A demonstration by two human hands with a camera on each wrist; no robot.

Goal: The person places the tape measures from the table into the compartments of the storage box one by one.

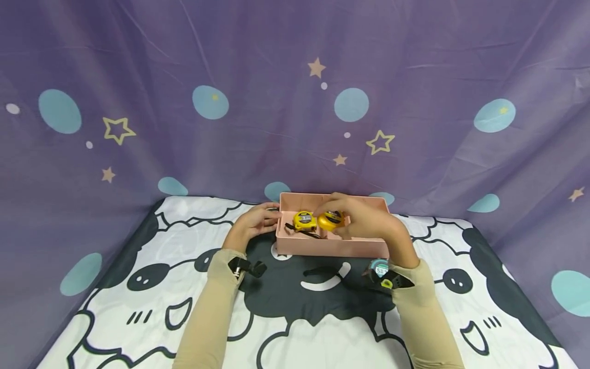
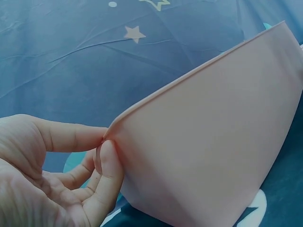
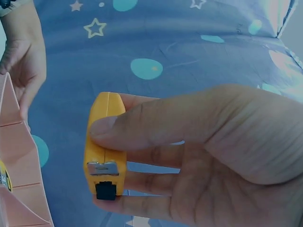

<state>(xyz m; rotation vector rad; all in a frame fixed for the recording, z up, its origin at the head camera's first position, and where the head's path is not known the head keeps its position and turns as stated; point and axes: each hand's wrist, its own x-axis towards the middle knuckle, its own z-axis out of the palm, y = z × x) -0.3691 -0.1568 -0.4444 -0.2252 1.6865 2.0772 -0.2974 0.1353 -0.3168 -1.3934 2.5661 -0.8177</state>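
Observation:
A long pink box (image 1: 332,249) sits toward the back of the patterned cloth. At its left end, my left hand (image 1: 252,224) pinches a corner of the rim between thumb and index finger, the thumb against the outer wall (image 2: 189,127). My right hand (image 1: 366,216) grips a yellow tape measure (image 3: 106,132) over the middle of the box, thumb on its edge. Its metal hook and a black tab face the right wrist camera. A second yellow tape measure (image 1: 304,221) with a black strap lies in the box's left part.
A teal round tape measure (image 1: 380,266) lies in front of the box's right end, partly covered by the right wrist's camera strap (image 1: 400,279). Behind the box hangs a purple curtain (image 1: 295,128) with stars and dots. The cloth (image 1: 318,338) has cartoon faces.

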